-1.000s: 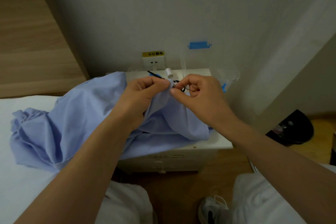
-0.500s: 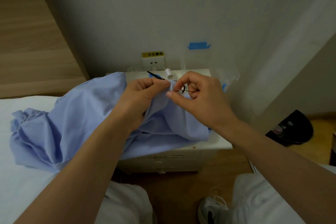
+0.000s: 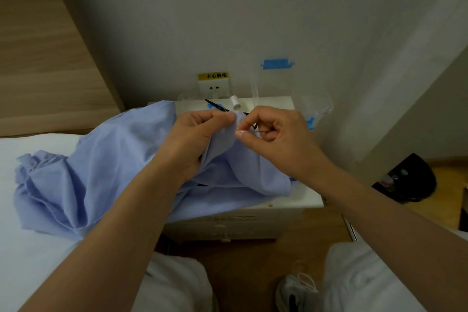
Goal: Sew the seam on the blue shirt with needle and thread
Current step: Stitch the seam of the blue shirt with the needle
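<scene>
The blue shirt point(image 3: 101, 167) lies bunched across the white bed and the white nightstand point(image 3: 301, 200). My left hand point(image 3: 195, 139) grips a raised fold of the shirt, thumb and forefinger pinching its edge. My right hand point(image 3: 276, 139) is just right of that fold and pinches the thin needle point(image 3: 257, 130) between thumb and forefinger, with its tip at the cloth. The thread is too fine to make out. A white thread spool point(image 3: 235, 102) stands on the nightstand behind my hands.
Black scissors point(image 3: 217, 106) lie on the nightstand by the spool, partly hidden by my hands. A wall socket point(image 3: 214, 88) sits behind, a clear plastic bag point(image 3: 311, 104) hangs at the right. A black object point(image 3: 405, 180) lies on the wooden floor.
My right hand has shifted slightly down and left with the needle, closer to the fold. My left hand and the shirt have held still.
</scene>
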Tool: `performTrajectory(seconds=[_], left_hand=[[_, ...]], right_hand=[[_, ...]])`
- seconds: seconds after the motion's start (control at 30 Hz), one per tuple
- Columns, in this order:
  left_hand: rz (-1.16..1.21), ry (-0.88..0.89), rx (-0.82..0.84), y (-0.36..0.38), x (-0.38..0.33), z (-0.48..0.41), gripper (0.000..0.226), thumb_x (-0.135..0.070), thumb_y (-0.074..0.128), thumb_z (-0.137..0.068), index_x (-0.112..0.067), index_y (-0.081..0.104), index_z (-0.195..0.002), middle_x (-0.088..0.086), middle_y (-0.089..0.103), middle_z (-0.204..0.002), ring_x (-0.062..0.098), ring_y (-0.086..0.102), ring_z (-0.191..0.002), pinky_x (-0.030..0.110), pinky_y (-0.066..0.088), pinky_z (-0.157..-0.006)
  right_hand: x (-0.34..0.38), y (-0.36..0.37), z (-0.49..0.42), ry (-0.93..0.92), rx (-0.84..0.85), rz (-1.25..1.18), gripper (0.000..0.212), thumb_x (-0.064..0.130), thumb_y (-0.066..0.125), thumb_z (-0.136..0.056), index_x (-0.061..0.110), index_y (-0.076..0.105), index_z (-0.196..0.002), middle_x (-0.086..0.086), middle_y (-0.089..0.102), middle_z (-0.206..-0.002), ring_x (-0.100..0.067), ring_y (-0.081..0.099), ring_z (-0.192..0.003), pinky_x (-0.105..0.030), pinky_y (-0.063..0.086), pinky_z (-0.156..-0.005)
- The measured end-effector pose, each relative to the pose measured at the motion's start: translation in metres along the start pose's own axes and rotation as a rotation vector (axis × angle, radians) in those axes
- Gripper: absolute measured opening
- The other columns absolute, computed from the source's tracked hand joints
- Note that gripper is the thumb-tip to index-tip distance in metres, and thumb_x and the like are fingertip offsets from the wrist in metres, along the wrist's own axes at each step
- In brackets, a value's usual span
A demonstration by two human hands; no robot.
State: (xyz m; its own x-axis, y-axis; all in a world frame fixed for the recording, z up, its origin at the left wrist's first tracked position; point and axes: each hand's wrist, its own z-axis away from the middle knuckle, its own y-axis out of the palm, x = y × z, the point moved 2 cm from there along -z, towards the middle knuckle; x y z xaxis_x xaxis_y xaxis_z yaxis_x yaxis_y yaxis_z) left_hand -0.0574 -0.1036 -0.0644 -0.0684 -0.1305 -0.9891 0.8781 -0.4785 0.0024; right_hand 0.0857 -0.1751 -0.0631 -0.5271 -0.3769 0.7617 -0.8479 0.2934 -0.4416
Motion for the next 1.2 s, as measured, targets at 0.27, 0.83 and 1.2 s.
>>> performTrajectory(seconds=[0.27, 0.83, 1.2], left_hand=[[0.009, -0.010, -0.038, -0.002, -0.002, 0.001, 0.020, -0.017, 0.058, -0.092, -0.008, 0.071, -0.079, 0.018, 0.069, -0.086, 0.026, 0.064, -0.085, 0.036, 0.053, -0.082], [-0.194, 0.159, 0.148, -0.002, -0.009, 0.010, 0.021, -0.024, 0.060, -0.089, -0.010, 0.073, -0.097, 0.007, 0.074, -0.096, 0.019, 0.068, -0.098, 0.030, 0.053, -0.090], [-0.355, 0.237, 0.109, -0.010, -0.014, 0.009, 0.019, -0.023, 0.062, -0.090, -0.028, 0.068, -0.073, -0.008, 0.069, -0.075, 0.006, 0.064, -0.076, 0.022, 0.051, -0.072]], right_hand=[[0.003, 0.004, 0.006, 0.054, 0.428, -0.067, 0.004, 0.016, 0.072, -0.086, 0.012, 0.071, -0.083, -0.001, 0.054, -0.050, -0.007, 0.035, -0.040, -0.012, 0.033, -0.050], [-0.006, -0.006, -0.002, 0.373, 0.120, -0.234, 0.020, 0.023, 0.066, -0.090, 0.008, 0.065, -0.103, 0.006, 0.032, -0.043, -0.003, 0.027, -0.036, -0.013, 0.027, -0.040], [-0.009, -0.009, -0.004, 0.376, 0.100, -0.259, 0.012, 0.019, 0.064, -0.091, 0.012, 0.061, -0.082, 0.006, 0.031, -0.044, -0.004, 0.025, -0.036, -0.014, 0.026, -0.040]])
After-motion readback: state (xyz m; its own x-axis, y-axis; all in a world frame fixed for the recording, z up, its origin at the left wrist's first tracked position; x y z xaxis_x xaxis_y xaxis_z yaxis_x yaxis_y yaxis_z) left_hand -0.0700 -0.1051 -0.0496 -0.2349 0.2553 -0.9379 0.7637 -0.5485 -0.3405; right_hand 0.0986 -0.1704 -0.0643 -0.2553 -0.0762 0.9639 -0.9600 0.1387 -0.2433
